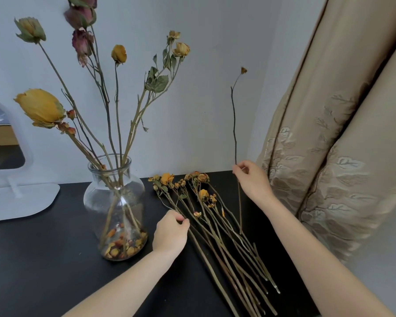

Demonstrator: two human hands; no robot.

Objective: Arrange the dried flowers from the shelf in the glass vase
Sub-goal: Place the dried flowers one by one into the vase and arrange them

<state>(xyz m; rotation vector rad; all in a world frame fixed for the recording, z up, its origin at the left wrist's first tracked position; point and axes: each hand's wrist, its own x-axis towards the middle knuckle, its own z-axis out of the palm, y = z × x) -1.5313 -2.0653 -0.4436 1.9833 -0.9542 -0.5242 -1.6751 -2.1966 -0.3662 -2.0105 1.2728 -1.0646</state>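
Right hand (253, 179) pinches one thin dried stem (234, 124) upright near the wall, its small bud on top, lower end hanging over the pile. Left hand (170, 232) has its fingertips closed on a stem at the left edge of the loose dried flowers (206, 202) lying on the black tabletop (44, 271). Glass vase (116, 202) stands just left of the pile, already holding several long dried roses, with fallen petals in its base.

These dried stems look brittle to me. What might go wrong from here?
1. The right hand pinches one thin dried stem low down; its tiny head could snap off.
2. The left hand tugs a stem in the tangled pile of dried flowers, near the clear glass vase, which could get knocked.
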